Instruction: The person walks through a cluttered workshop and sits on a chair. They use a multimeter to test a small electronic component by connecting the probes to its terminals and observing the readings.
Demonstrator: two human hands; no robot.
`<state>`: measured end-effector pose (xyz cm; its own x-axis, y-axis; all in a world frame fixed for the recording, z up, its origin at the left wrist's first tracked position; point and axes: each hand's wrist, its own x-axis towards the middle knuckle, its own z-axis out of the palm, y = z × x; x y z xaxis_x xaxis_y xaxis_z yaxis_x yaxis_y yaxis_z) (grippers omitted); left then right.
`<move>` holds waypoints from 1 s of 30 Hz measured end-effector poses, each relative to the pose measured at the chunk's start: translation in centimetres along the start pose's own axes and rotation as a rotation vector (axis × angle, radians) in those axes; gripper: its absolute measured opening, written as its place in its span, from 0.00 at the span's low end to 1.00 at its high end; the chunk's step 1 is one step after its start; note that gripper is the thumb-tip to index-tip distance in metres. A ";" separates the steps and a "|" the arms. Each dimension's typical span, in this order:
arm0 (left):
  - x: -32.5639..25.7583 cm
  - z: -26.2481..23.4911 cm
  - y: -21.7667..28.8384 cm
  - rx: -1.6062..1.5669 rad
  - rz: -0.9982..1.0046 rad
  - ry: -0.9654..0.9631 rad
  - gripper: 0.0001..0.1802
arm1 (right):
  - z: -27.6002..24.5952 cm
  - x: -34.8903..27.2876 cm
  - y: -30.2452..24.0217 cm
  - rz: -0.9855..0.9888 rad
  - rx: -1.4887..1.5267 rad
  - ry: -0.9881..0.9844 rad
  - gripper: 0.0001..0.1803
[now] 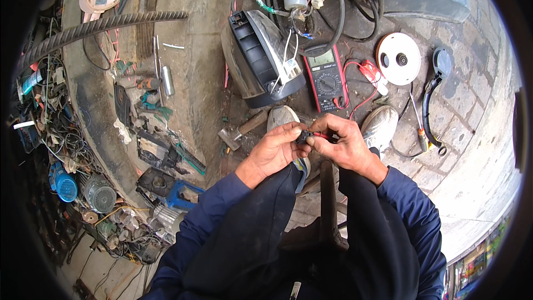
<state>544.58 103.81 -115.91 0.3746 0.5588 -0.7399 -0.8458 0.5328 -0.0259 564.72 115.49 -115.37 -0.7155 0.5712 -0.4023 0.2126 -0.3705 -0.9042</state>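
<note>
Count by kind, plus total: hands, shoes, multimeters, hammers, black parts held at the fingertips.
Hands (left hand, right hand): 2
Shoes (left shoe, right shoe): 2
Multimeter: 1
Hammer: 1
Black part: 1
Total: 7

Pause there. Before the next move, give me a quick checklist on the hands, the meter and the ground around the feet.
1. Left hand gripping the small dark part: ok, pinched in the fingertips.
2. Right hand at the same part: ok, a red piece shows between its fingers.
3. Multimeter face up: ok, dial and screen both in view.
4. Far end of the meter's red lead: cannot tell, its course is unclear near the right hand.
5. Ground by the left shoe clear: not ok, a hammer lies close beside it.
</note>
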 end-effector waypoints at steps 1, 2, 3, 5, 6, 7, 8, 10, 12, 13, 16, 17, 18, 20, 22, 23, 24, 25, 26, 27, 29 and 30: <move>0.0 -0.1 0.0 0.005 -0.001 0.005 0.16 | 0.0 0.0 0.1 0.003 0.007 0.001 0.09; 0.0 -0.2 0.0 0.006 -0.001 -0.002 0.17 | 0.0 0.0 0.1 0.010 -0.004 0.003 0.09; 0.1 -0.2 0.0 0.008 -0.002 -0.003 0.17 | 0.0 0.0 0.2 0.011 -0.007 0.007 0.09; 0.1 -0.4 0.0 0.007 -0.003 -0.005 0.17 | 0.0 0.0 0.3 0.022 0.002 0.008 0.09; 0.0 -0.4 0.0 0.003 -0.003 -0.006 0.17 | 0.0 0.0 0.3 0.035 -0.007 0.009 0.09; 0.0 -0.4 0.0 0.001 -0.003 -0.007 0.17 | -0.1 -0.1 0.3 0.022 -0.011 0.006 0.10; 0.0 -0.4 0.0 0.000 -0.004 -0.006 0.17 | -0.1 -0.1 0.3 0.020 -0.010 0.006 0.10; 0.0 -0.3 0.0 -0.002 -0.005 -0.005 0.17 | -0.1 -0.1 0.3 0.011 -0.012 0.005 0.10; 0.0 -0.3 0.0 0.000 -0.002 -0.002 0.17 | -0.1 -0.1 0.3 -0.007 -0.023 0.008 0.10; 0.0 -0.3 0.0 0.001 -0.001 0.000 0.17 | -0.2 0.0 0.3 -0.017 -0.031 0.008 0.10; 0.0 -0.4 0.0 -0.001 -0.002 0.005 0.17 | -0.2 0.0 0.3 -0.033 -0.036 0.011 0.10; 0.0 -0.4 0.0 -0.015 -0.004 0.010 0.16 | -0.2 0.0 0.3 -0.028 -0.035 0.010 0.10; 0.1 -0.4 0.0 -0.029 -0.006 0.016 0.15 | -0.2 -0.1 0.3 -0.022 -0.035 0.009 0.10; 0.1 -0.4 -0.1 -0.041 -0.007 0.019 0.14 | -0.2 -0.1 0.2 -0.014 -0.037 0.008 0.10; 0.1 -0.4 0.0 -0.039 -0.002 0.013 0.14 | -0.1 -0.1 0.2 -0.011 -0.040 0.008 0.10; 0.1 -0.4 0.0 -0.016 -0.002 0.023 0.14 | -0.1 -0.1 0.1 0.002 -0.036 0.004 0.10; 0.0 -0.4 0.0 0.004 0.000 0.031 0.15 | -0.1 -0.1 0.2 0.016 -0.035 0.000 0.10; 0.0 -0.4 0.0 0.024 0.003 0.039 0.15 | -0.2 -0.2 0.2 0.031 -0.035 -0.006 0.11; 0.0 -0.5 0.1 0.033 0.011 0.040 0.15 | -0.2 -0.2 0.3 0.034 -0.024 -0.008 0.11; 0.0 -0.5 0.2 0.042 0.020 0.041 0.14 | -0.2 -0.2 0.4 0.037 -0.014 -0.012 0.11; 0.0 -0.7 0.4 0.046 0.056 0.057 0.13 | -0.2 -0.2 0.7 0.048 0.032 0.003 0.11; 0.0 -0.8 0.6 0.040 0.084 0.072 0.12 | -0.1 -0.2 0.9 0.055 0.069 0.020 0.11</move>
<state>543.80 103.59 -116.46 0.2739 0.5562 -0.7847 -0.8566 0.5121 0.0640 565.10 115.12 -116.15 -0.6906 0.5628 -0.4543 0.2045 -0.4505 -0.8690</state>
